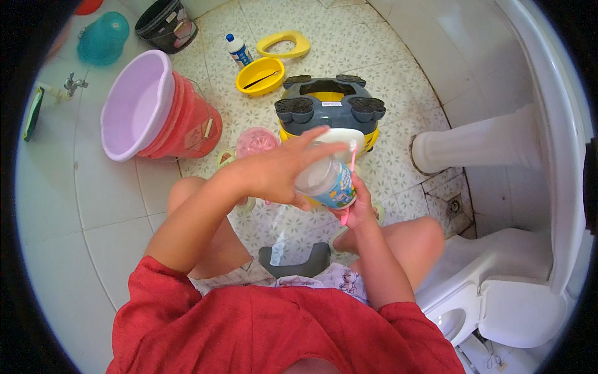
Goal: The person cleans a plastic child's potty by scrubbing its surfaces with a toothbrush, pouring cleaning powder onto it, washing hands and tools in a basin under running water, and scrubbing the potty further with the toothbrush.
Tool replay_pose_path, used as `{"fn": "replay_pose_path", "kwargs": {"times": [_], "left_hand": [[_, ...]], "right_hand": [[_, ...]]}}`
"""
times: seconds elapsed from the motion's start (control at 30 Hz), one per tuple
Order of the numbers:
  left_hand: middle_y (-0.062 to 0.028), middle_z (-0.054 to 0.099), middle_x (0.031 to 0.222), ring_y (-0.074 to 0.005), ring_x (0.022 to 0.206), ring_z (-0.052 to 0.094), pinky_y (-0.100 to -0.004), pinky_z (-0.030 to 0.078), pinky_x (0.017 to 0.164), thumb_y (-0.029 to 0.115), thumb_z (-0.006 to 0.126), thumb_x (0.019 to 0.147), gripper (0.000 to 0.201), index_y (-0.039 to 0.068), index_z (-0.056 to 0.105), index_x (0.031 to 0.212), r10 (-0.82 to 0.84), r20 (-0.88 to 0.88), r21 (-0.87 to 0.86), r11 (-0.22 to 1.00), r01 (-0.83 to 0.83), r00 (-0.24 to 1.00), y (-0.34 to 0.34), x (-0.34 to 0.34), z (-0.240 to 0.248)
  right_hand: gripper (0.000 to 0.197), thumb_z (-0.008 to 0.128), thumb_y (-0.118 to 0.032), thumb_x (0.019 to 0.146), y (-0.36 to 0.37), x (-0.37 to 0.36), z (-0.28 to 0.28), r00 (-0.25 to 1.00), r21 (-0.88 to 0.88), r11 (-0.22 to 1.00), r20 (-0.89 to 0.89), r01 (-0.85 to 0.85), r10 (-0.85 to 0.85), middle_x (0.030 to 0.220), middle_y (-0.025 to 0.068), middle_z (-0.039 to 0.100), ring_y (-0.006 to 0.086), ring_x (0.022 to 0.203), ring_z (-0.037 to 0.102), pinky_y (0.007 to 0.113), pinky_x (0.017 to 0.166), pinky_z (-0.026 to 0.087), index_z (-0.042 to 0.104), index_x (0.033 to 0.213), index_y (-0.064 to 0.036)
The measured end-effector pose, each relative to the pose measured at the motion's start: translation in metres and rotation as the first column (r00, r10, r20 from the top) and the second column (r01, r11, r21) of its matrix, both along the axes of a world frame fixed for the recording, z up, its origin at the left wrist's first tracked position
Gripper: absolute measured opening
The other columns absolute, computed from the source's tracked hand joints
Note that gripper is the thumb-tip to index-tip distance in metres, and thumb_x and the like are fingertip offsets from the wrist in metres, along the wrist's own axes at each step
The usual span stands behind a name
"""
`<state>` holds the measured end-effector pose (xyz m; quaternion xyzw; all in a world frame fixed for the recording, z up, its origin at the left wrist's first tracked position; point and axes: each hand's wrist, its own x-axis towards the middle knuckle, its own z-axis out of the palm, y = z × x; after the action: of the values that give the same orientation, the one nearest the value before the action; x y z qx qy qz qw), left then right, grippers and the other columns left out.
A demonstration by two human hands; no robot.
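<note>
My left hand (pixel 274 169) spans a clear plastic jar (pixel 341 187) with a blue picture label, its thumb below the jar and its fingers spread over the upper side, slightly blurred. In my right hand (pixel 361 202) is a slim pink brush (pixel 352 163) with a white head, held upright against the jar. The right fingers also touch the jar's labelled end. Just beyond stands an upturned yellow and dark grey plastic base (pixel 330 112) with black rounded feet. A white patch of it shows behind the brush head. The jar's contents cannot be made out.
Left of me, a lilac basin (pixel 138 106) leans on a red bucket (pixel 198 128). Farther off are a yellow bowl (pixel 274 67), a yellow ring (pixel 300 45), a bottle (pixel 237 50) and a black bucket (pixel 165 28). A pink bowl (pixel 256 142) sits nearer. The pedestal (pixel 476 142) and toilet (pixel 517 311) stand right.
</note>
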<state>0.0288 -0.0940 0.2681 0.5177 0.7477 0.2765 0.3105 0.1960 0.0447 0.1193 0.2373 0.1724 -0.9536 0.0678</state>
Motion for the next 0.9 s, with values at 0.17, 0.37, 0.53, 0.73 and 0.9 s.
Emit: {"fn": "replay_pose_path", "kwargs": {"times": [0.17,0.37,0.53,0.73,0.9], "left_hand": [[-0.0206,0.051,0.122,-0.0350,0.114,0.049,-0.0411,0.041,0.094,0.025,0.076,0.063,0.077,0.008,0.042,0.130,-0.150,-0.033,0.068,0.986,0.152,0.988,0.014,-0.015,-0.016],[-0.0208,0.060,0.104,-0.0351,0.096,0.060,-0.0401,0.047,0.083,0.043,0.074,0.065,0.071,0.004,0.048,0.119,0.349,-0.012,0.025,0.937,-0.349,0.937,0.030,-0.023,-0.037],[-0.0163,0.062,0.080,-0.0268,0.074,0.062,-0.0363,0.050,0.067,0.061,0.058,0.074,0.068,0.001,0.052,0.108,0.565,0.135,-0.318,0.803,-0.504,0.814,0.039,-0.052,-0.046],[-0.0079,0.060,0.086,-0.0146,0.076,0.058,-0.0298,0.048,0.061,0.060,0.048,0.083,0.057,0.007,0.053,0.103,0.664,0.566,-0.354,0.731,-0.583,0.489,0.024,-0.068,-0.061],[-0.0119,0.056,0.091,-0.0175,0.079,0.056,-0.0300,0.048,0.063,0.067,0.048,0.081,0.074,-0.001,0.048,0.108,0.629,0.578,-0.248,0.743,-0.622,0.521,0.020,-0.070,-0.069]], "right_hand": [[0.055,0.052,-0.053,0.085,0.016,-0.007,-0.007,0.988,0.040,0.993,0.103,0.115,-0.119,0.082,0.0111,0.063,0.0140,0.042,0.051,0.022,0.033,0.039,0.053,0.114,-0.0056],[0.050,0.052,-0.047,0.087,0.036,-0.045,0.011,0.984,0.220,0.965,0.071,0.144,-0.163,0.088,0.0109,0.064,0.0137,0.046,0.053,0.021,0.034,0.039,0.052,0.114,-0.0049],[0.046,0.055,-0.045,0.086,0.069,-0.062,0.009,0.993,0.382,0.921,0.061,0.070,-0.101,0.086,0.0087,0.063,0.0124,0.046,0.051,0.022,0.033,0.035,0.053,0.111,-0.0064],[0.036,0.056,-0.041,0.088,0.086,-0.065,0.002,0.967,0.408,0.904,0.148,0.130,-0.206,0.078,0.0049,0.060,0.0089,0.046,0.048,0.019,0.032,0.031,0.054,0.100,-0.0072],[0.030,0.057,-0.036,0.088,0.092,-0.074,0.009,0.944,0.613,0.784,0.196,0.094,-0.266,0.077,0.0035,0.059,0.0069,0.046,0.048,0.017,0.031,0.029,0.054,0.100,-0.0084]]}}
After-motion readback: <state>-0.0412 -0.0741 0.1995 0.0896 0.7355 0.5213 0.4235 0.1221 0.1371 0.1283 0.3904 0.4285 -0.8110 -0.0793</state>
